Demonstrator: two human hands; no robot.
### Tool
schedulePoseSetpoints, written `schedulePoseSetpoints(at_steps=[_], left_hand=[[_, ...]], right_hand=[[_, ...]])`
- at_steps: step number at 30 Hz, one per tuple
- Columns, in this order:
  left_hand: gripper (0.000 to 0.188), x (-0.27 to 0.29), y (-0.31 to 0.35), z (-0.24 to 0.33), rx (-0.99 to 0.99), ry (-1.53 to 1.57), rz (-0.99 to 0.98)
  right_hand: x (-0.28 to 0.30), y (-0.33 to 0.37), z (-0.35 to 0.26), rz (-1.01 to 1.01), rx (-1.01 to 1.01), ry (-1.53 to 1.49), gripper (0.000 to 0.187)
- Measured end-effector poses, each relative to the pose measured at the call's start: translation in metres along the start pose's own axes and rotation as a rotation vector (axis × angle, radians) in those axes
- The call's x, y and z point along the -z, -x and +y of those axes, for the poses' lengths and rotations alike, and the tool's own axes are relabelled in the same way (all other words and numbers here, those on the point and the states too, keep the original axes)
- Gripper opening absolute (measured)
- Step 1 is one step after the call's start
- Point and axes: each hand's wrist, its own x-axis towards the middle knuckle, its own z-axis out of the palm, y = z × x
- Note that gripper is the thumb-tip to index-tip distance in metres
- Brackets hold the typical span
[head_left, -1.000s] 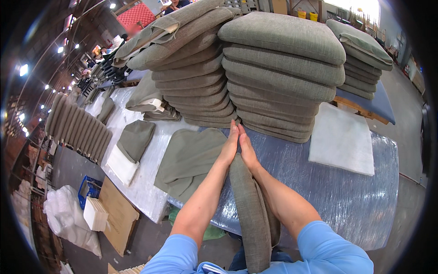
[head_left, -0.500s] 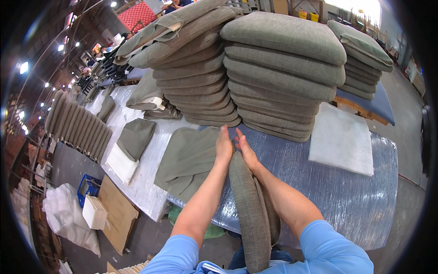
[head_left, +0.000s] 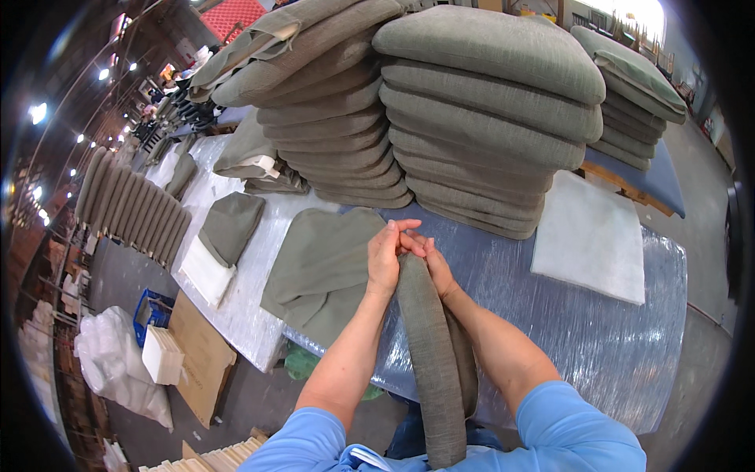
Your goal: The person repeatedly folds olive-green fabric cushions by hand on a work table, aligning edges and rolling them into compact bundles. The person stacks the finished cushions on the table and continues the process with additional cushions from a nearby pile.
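Observation:
A grey-green fabric seat cushion (head_left: 431, 354) stands on edge between my forearms, its near end against my body. Over its far end, my left hand (head_left: 385, 258) and my right hand (head_left: 434, 267) come together, fingers curled round the corner and overlapping. Just left of my left hand, a loose grey-green fabric cover (head_left: 318, 263) lies spread on the plastic-wrapped table (head_left: 582, 346). Beyond my hands rises a tall stack of matching cushions (head_left: 480, 118), with another cushion stack (head_left: 334, 134) leaning beside it on the left.
A white padding sheet (head_left: 588, 244) lies at the right. Farther right is another cushion stack (head_left: 629, 102). On the left are a folded cover (head_left: 230, 228), a row of upright cushions (head_left: 130, 204), a cardboard sheet (head_left: 200, 362), a blue crate (head_left: 152, 313) and a white plastic bundle (head_left: 118, 362).
My hands have closed in from nearly flat, straight fingers to curled, overlapping ones around the cushion's far end. The view has shifted slightly.

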Motion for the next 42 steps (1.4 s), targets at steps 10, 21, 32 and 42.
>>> schedulePoseSetpoints(at_steps=[10,21,32,42], left_hand=[[0.066,-0.01,0.005,-0.005,0.106,-0.039,-0.073],[0.081,0.011,-0.004,-0.019,0.418,0.227,-0.287],[0.085,0.027,0.001,-0.07,0.535,0.368,-0.288],[0.082,0.03,0.014,-0.124,0.567,0.529,-0.198]], right_hand=[[0.012,0.009,0.01,0.098,-0.114,-0.149,0.089],[0.001,0.015,0.011,0.245,-0.233,-0.097,0.083],[0.008,0.019,0.029,0.187,-0.111,-0.017,0.09],[0.019,0.034,0.054,0.244,-0.183,0.065,0.084]])
